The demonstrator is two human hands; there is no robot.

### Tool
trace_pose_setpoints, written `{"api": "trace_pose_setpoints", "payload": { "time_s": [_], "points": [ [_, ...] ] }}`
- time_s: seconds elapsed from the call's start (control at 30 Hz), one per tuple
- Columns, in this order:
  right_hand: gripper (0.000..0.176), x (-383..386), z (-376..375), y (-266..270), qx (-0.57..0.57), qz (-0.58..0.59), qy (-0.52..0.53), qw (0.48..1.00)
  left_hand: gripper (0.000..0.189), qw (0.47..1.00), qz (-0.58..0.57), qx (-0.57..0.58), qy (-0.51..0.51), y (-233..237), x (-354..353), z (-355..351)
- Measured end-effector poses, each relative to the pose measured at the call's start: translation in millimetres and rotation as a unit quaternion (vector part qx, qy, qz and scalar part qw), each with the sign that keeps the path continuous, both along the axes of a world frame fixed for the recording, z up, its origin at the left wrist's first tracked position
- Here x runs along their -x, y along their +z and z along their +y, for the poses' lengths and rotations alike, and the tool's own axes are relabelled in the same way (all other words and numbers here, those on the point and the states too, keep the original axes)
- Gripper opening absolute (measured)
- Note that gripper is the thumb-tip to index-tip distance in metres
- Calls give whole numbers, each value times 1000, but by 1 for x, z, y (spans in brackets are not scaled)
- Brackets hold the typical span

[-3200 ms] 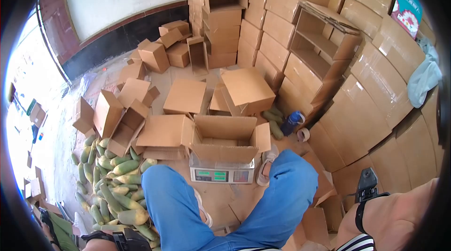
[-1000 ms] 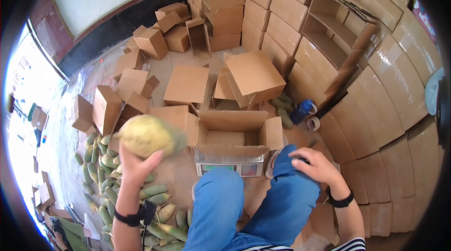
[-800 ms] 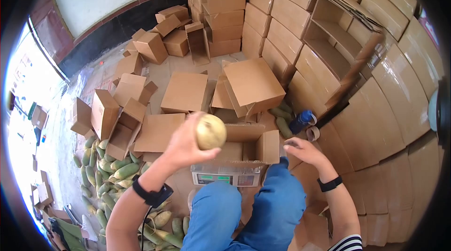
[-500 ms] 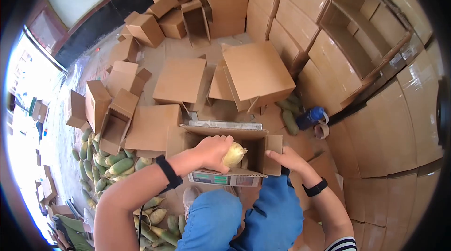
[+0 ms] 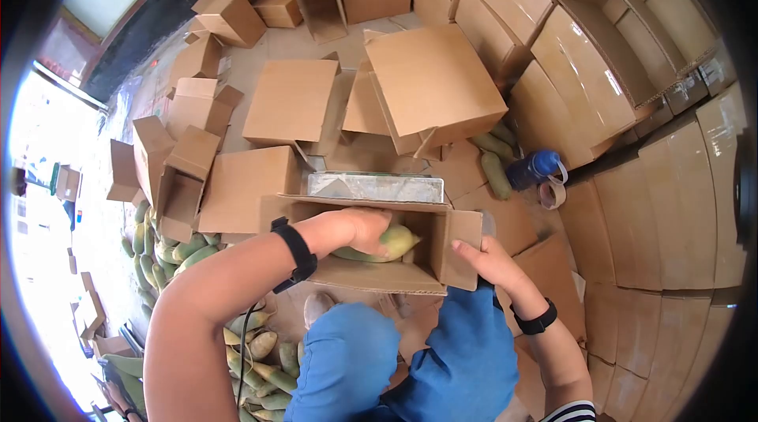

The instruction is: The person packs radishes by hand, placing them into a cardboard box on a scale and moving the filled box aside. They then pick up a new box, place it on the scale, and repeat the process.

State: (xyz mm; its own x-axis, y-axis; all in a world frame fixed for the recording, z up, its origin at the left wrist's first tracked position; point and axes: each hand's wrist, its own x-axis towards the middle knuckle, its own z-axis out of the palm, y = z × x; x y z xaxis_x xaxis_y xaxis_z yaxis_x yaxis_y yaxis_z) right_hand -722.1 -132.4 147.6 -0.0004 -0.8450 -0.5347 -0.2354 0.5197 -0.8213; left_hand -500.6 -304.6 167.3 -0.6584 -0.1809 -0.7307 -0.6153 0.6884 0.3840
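The left hand [image 5: 359, 231] is down inside an open cardboard box [image 5: 379, 277], its fingers wrapped around a plump green-and-yellow vegetable [image 5: 403, 243]; the vegetable lies within the box walls, its pale tapered end pointing to the right, but whether it touches the bottom cannot be told. The right hand [image 5: 485, 260] grasps the right end flap [image 5: 462, 247] of the same box, thumb on the near face and the other fingers mostly hidden behind it. Just beyond the far edge of the box shows the pale plate of a scale [image 5: 377, 187], partly covered by the box. Both wrists carry black bands, and the person's knees in blue trousers [image 5: 351, 355] are on the near side of the box. More vegetables of the same sort [image 5: 268, 376] lie heaped on the floor to the left, partly behind the left arm. Past the box stand two larger cartons [image 5: 294, 98], side by side, and to the right of them a blue bottle [image 5: 534, 169] leans near a roll of tape [image 5: 553, 195], with a few long green vegetables [image 5: 495, 172] just beside it. Stacked cartons [image 5: 616, 221] fill the right side
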Motion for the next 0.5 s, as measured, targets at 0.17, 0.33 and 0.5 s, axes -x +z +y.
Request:
{"api": "trace_pose_setpoints", "payload": {
  "time_s": [0.17, 0.33, 0.5],
  "points": [
    [41, 5, 2, -8, -10, -6, -19, 1000, 55, 967, 193, -26, 167, 95, -52, 0],
    [45, 8, 3, -3, 6, 13, -29, 999, 44, 856, 291, 75, 420, 117, -191, 33],
    [51, 20, 23, 29, 83, 70, -83, 991, 42, 812, 35, 208, 544, 23, -378, 130]
  ]
}}
